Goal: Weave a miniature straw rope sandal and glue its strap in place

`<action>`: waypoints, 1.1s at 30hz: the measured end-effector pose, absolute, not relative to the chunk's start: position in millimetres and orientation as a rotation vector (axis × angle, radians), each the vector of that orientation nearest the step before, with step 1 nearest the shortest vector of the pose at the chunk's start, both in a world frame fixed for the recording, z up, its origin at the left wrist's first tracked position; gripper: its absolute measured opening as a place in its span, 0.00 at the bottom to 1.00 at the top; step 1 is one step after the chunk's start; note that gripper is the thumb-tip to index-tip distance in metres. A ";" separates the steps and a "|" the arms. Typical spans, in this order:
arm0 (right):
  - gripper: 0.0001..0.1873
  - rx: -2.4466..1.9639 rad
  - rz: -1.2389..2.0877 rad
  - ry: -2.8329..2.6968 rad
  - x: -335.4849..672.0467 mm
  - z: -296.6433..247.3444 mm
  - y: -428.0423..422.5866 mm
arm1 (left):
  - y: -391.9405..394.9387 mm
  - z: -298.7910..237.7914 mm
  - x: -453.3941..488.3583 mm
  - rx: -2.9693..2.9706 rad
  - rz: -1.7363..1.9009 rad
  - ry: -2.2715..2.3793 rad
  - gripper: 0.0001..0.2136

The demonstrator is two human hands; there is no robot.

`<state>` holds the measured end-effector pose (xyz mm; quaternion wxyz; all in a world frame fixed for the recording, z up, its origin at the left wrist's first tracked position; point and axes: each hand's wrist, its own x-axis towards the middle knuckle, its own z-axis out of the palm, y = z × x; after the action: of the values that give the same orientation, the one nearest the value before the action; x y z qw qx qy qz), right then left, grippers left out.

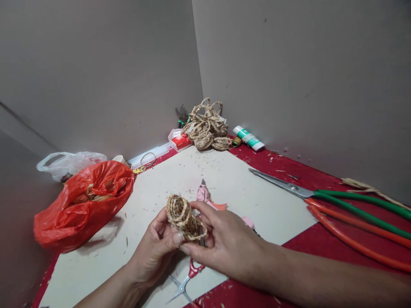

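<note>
A small coiled bundle of braided straw cord (183,216) is held up between both hands over the pale board. My left hand (154,244) grips its left side, the thumb pressed along the lower edge. Fingers of my right hand (221,239) close round the right side, where a loop of cord sticks out. Below the hands lie red-handled scissors (186,280), partly covered. Behind the bundle rests a pink-wrapped tool (203,193) with a dark metal tip; its lower part is hidden by the right hand.
An orange-red plastic bag (86,205) with straw stands left. A heap of braided cord (207,128) sits in the far corner beside a red tissue packet (180,142). Large shears (298,190) with green and orange handles lie right. Straw scraps dot the white board (257,205).
</note>
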<state>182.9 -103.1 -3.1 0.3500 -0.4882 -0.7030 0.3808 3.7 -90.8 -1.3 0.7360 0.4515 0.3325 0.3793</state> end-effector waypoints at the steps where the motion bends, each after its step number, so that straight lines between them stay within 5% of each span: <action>1: 0.16 -1.276 0.978 -1.832 183.5 -2.6 -102.6 | -91.0 -0.7 4.4 0.988 0.829 0.734 0.23; 6: 0.08 -1.299 0.938 -1.851 184.0 -1.9 -102.2 | -91.5 -0.7 5.0 0.970 0.816 0.731 0.24; 15: 0.20 -1.163 1.215 -1.386 190.4 -5.9 -96.9 | -76.3 1.2 -9.0 0.764 0.824 0.636 0.13; 24: 0.30 -1.027 1.657 -1.151 190.4 0.9 -86.4 | -78.4 -2.3 -7.1 0.693 0.714 0.588 0.15; 33: 0.18 -0.862 1.675 -1.023 193.7 3.4 -84.1 | -74.8 -2.5 -4.1 0.691 0.687 0.650 0.22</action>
<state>193.7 -84.1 3.4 0.4785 -0.3531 -0.4190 0.6861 -4.1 -74.8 -2.5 0.8333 0.3259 0.3067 0.3244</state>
